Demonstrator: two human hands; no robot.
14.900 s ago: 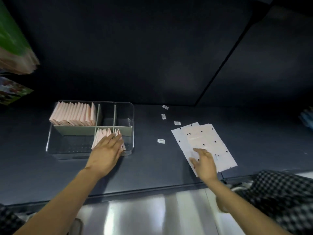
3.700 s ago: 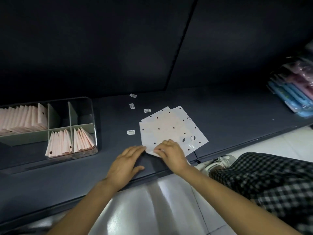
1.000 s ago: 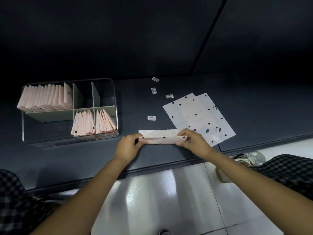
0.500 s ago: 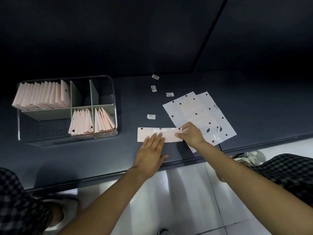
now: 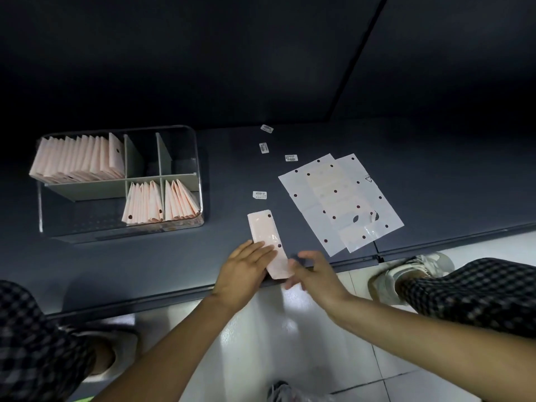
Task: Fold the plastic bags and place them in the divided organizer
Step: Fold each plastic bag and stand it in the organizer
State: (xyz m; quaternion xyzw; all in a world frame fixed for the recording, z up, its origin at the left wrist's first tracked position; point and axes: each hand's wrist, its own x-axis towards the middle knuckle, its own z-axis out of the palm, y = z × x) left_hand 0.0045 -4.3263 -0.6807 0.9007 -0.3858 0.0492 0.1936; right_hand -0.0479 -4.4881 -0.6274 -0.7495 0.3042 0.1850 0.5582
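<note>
A pink dotted plastic bag folded into a long strip (image 5: 265, 231) lies on the dark shelf, running from near edge to far. My left hand (image 5: 245, 272) presses flat fingers on the strip's near half. My right hand (image 5: 314, 274) hovers blurred beside the strip's near end, fingers loose, holding nothing. Two flat unfolded white dotted bags (image 5: 339, 200) lie overlapping to the right. The clear divided organizer (image 5: 40, 210) stands at the left with folded pink bags (image 5: 78, 159) in its back-left compartment and more folded bags (image 5: 159, 201) in two front compartments.
Several small white label stickers (image 5: 259, 194) lie scattered on the shelf between organizer and flat bags. The shelf's front edge (image 5: 174, 297) runs just under my hands. Checked-trousered legs and shoes (image 5: 406, 274) stand on the white tiled floor below.
The folded strip has turned from lying crosswise to pointing away from me. My left hand stays pressed on it. My right hand has let go of its end and moved nearer.
</note>
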